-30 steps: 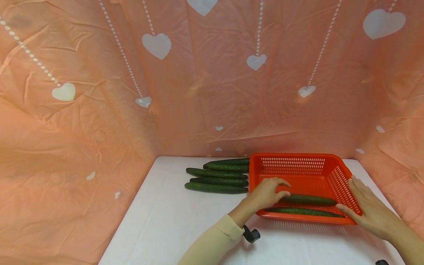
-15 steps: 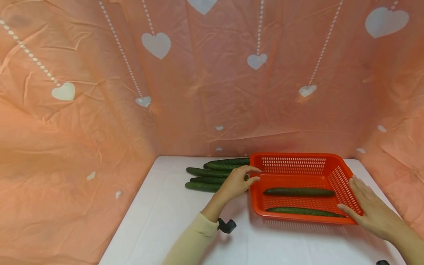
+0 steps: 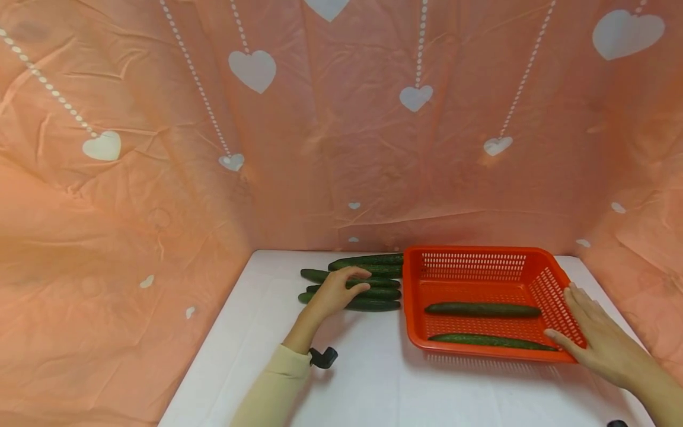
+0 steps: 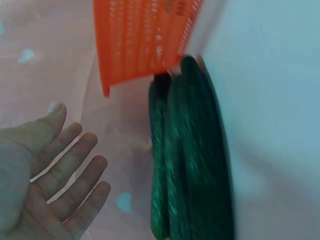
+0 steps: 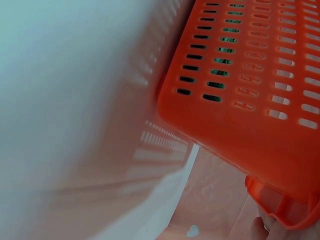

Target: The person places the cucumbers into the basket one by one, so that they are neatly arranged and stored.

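Cucumbers (image 3: pixel 381 283), five in view in the head view, lie side by side on the white bench (image 3: pixel 240 362), long axes running left to right, roughly parallel; the back pair sits a little further right than the front three. Their right ends point at the red basket (image 3: pixel 480 353) and stop at or just beside its left wall, which stands in the way on that side. Inside the basket, the middle cucumber (image 3: pixel 482 309) lies nearly straight left to right, while the front cucumber (image 3: pixel 491 341), along the near wall, slants slightly, its right end closer to the person.

Over the loose group, the left hand (image 3: pixel 335 292) holds nothing: thumb and fingers apart with a wide gap, pointing right and hiding part of the front three. The right hand (image 3: pixel 600 335) rests against the basket's right side, fingers extended, thumb apart. A black wrist camera (image 3: pixel 324 357) sits below the left sleeve's (image 3: pixel 272 379) cuff. Behind everything hangs a peach sheet (image 3: pixel 453 184) with pale hearts.
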Tool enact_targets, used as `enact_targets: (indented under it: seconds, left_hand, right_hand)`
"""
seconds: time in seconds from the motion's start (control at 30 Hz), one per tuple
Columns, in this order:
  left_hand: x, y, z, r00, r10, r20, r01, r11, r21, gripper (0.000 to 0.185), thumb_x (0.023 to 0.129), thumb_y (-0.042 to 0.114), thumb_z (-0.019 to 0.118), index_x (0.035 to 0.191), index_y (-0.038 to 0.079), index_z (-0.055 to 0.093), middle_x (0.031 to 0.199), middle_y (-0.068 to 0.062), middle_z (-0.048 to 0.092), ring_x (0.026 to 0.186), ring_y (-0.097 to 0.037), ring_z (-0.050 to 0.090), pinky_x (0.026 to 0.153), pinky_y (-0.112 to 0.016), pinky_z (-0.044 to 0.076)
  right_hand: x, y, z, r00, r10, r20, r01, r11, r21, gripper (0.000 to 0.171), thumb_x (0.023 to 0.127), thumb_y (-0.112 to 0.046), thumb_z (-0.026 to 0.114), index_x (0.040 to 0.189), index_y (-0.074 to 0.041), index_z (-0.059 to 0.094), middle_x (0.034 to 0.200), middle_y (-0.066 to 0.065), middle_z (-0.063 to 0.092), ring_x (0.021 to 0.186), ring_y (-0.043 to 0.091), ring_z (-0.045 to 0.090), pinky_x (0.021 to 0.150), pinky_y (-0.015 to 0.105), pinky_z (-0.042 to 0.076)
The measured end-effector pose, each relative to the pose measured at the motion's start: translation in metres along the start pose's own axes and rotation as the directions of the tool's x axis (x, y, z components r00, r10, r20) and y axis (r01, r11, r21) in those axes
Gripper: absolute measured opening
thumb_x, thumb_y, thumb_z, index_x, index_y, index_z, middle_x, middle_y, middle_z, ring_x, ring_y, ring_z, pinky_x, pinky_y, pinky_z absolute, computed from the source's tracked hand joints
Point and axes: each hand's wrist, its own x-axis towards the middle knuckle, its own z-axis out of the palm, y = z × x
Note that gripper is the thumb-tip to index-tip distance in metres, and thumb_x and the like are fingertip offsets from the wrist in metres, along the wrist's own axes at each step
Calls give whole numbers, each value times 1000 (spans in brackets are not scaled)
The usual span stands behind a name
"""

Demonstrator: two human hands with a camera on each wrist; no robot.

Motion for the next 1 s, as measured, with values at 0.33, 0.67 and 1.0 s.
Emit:
enact_targets:
  seconds: [0.33, 0.67, 1.0]
  left_hand:
    - [-18, -39, -12, 997, -76, 14, 76, 997, 23, 33, 104, 24, 75, 134, 10, 74, 138, -8, 70, 132, -35, 63, 111, -57, 50]
    - [-32, -70, -21, 991, -136, -8, 137, 988, 78, 30, 100, 25, 79, 126, 11, 77, 133, -11, 70, 134, -37, 60, 116, -57, 45]
    - [-39, -90, -24, 986, -159, -39, 164, 960, 227, 27, 96, 23, 84, 119, 9, 78, 125, -12, 71, 126, -39, 62, 112, -55, 48]
  right_hand:
    - [0, 0, -1, 1000, -13, -5, 13, 1000, 1, 97, 104, -34, 71, 166, 12, 13, 176, 30, 1, 165, 27, -12, 119, 12, -19]
    - [1, 0, -1, 1000, -13, -5, 13, 1000, 3, 97, 104, -34, 71, 166, 12, 12, 177, 28, -1, 165, 26, -13, 118, 11, -19]
    - [0, 0, -1, 1000, -7, 4, 7, 1000, 9, 96, 104, -34, 70, 166, 12, 12, 177, 27, -2, 165, 26, -14, 117, 10, -19]
